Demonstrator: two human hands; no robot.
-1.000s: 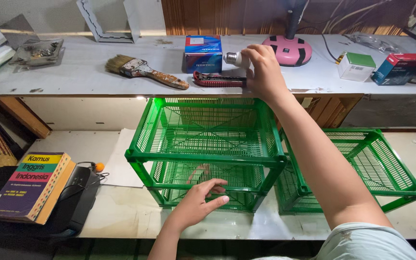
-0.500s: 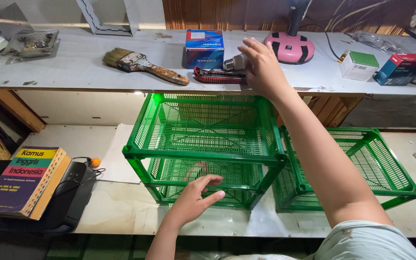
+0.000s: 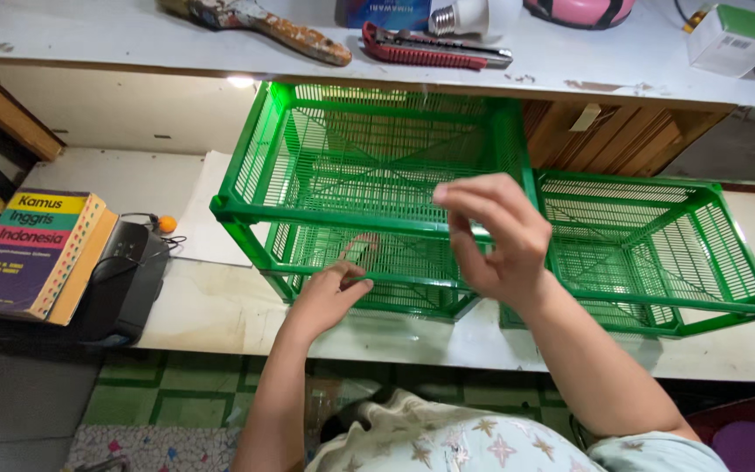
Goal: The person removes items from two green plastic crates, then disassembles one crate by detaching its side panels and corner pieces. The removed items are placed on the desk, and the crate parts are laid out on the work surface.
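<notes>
A two-tier green plastic mesh rack (image 3: 377, 157) stands on the low white surface (image 3: 220, 306) in front of me. My left hand (image 3: 332, 293) grips the front rail of its lower tier, thumb on top and fingers behind the mesh. My right hand (image 3: 493, 234) hovers just above the front rail of the upper tier. Its fingers are loosely curved and apart, and it holds nothing.
A single green basket (image 3: 657, 253) sits to the right of the rack, touching it. The shelf (image 3: 89, 44) above holds an old paintbrush (image 3: 259, 24), a red utility knife (image 3: 430, 52), a light bulb (image 3: 474, 16) and a small white-green box (image 3: 731, 37). A thick book (image 3: 32, 249) rests on a black device (image 3: 128, 280) at left.
My right hand has come back from the light bulb on the shelf, empty, to just above the rack's front rail. My left hand has closed on the lower rail. The view has tilted down.
</notes>
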